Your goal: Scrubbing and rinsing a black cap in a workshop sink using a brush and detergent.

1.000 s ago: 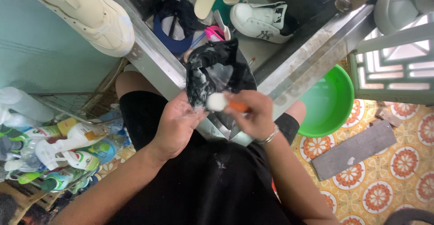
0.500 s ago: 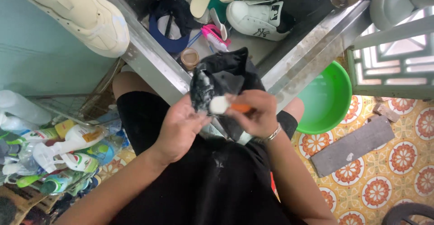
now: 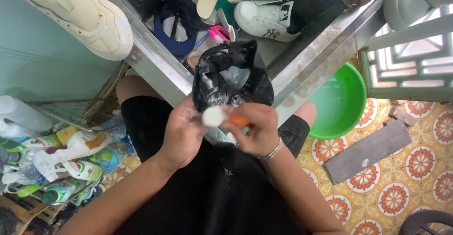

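Black soapy cap (image 3: pixel 231 76), now raised higher over the steel sink (image 3: pixel 155 65): left hand (image 3: pixel 181 136) grips it, right hand (image 3: pixel 255 128) clasps the brush (image 3: pixel 222 118)

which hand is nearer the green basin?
Right. The right hand, gripping an orange-handled brush, sits just left of the green basin in the picture. The left hand holds the soapy black cap further away, beyond the right hand.
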